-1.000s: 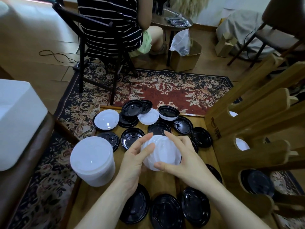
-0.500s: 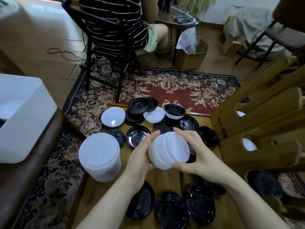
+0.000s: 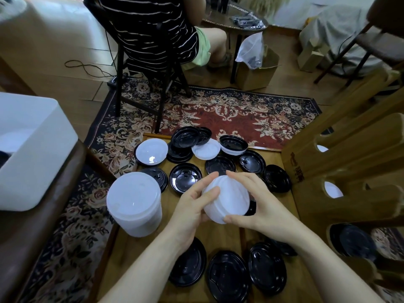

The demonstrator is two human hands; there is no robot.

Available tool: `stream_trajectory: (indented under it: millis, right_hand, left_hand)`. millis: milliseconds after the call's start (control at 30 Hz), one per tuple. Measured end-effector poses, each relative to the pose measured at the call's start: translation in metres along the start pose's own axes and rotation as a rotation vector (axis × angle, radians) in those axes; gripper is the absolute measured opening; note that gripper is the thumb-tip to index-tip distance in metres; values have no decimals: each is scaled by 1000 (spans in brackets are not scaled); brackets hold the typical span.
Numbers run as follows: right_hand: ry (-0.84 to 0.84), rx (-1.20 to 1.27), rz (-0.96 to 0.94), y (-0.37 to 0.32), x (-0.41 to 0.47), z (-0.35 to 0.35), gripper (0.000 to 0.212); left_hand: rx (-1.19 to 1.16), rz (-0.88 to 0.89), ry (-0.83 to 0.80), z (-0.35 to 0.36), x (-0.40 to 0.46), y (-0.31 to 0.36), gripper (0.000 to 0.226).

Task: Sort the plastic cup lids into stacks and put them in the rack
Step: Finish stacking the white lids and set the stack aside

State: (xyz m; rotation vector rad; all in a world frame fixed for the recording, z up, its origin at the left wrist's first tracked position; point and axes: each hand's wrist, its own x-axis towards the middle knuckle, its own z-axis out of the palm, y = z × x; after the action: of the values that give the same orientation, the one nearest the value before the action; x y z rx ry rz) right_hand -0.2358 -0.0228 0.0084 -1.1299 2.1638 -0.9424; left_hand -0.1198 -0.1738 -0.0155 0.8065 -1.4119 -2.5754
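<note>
Both hands are up over the middle of the counter [image 3: 225,234], and between them sits a short stack of white lids [image 3: 227,200], tipped on its side. The left hand [image 3: 192,206] cups the near-left end, fingers [image 3: 209,193] curled round the rim; the right hand [image 3: 255,204] wraps the far-right side, thumb underneath, fingers over the top. Both are gripping the stack from opposite ends, which looks like a squeeze to nest the lids tight and line up their edges.

That makes sense given what waits on the right: the wooden rack [image 3: 349,171] with its round openings, where a loose stack would likely snag. White discs already show in two openings [image 3: 332,190], and a black stack [image 3: 352,241] fills the nearest one, so colours seem to get their own slots.

To the left, near the counter edge, stands a taller stack of larger white lids [image 3: 134,204], upright and kept apart, presumably because it's a different size. Loose black lids [image 3: 227,278] lie flat all around, near and far, not yet gathered. At the far edge a single white lid [image 3: 152,152] rests on a black one, and another white lid [image 3: 206,148] lies just right of it.

My read: the whites are being consolidated first, and the scattered black ones remain the bulk of the job.
</note>
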Motion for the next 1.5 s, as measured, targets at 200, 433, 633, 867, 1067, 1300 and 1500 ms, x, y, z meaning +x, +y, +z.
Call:
stream_trajectory:
  millis: [200, 433, 633, 867, 1067, 1300, 1500]
  right_hand:
    - [0, 12, 42, -1, 0, 9, 83]
    - [-48, 163, 51, -1, 9, 9, 81]
    - [272, -223, -43, 21, 75, -19, 50]
    - [120, -596, -92, 28, 168, -12, 64]
    - [-212, -874, -23, 18, 218, 15, 69]
    - [-134, -970, -30, 24, 214, 21, 56]
    - [-43, -934, -163, 41, 183, 30, 47]
  left_hand:
    - [1, 26, -16, -4, 2, -3, 52]
    - [46, 58, 7, -6, 3, -1, 49]
    - [3, 66, 72, -9, 5, -4, 58]
    - [-37, 17, 117, -11, 5, -3, 45]
    - [-49, 22, 112, -14, 6, -1, 50]
    - [-40, 10, 103, -15, 4, -4, 55]
    - [-35, -30, 113, -15, -2, -2, 45]
